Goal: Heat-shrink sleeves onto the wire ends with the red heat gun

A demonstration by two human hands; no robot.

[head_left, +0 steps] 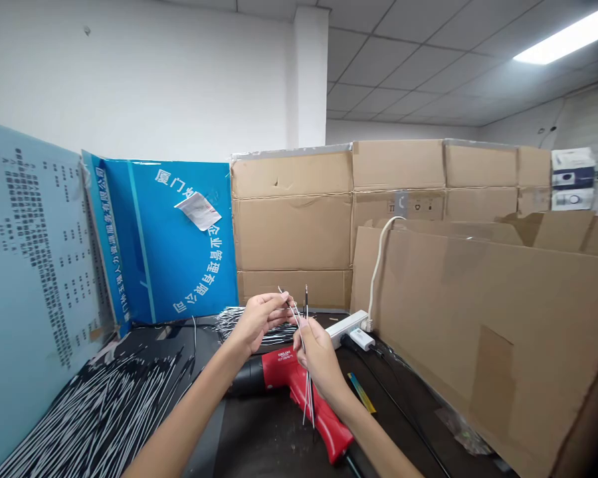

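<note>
Head view: the left hand (259, 322) and right hand (319, 355) are each pinching thin white-and-black wires (306, 392) with fingers nearly closed, holding them nearly upright above a red power tool (284, 368) lying on the dark bench (259, 445), near a loose wire bundle (234, 318) and a white power strip (346, 326).

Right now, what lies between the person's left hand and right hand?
In the head view, thin black-and-white wires cross the gap between the left hand and right hand, above a red-and-black power tool.
</note>
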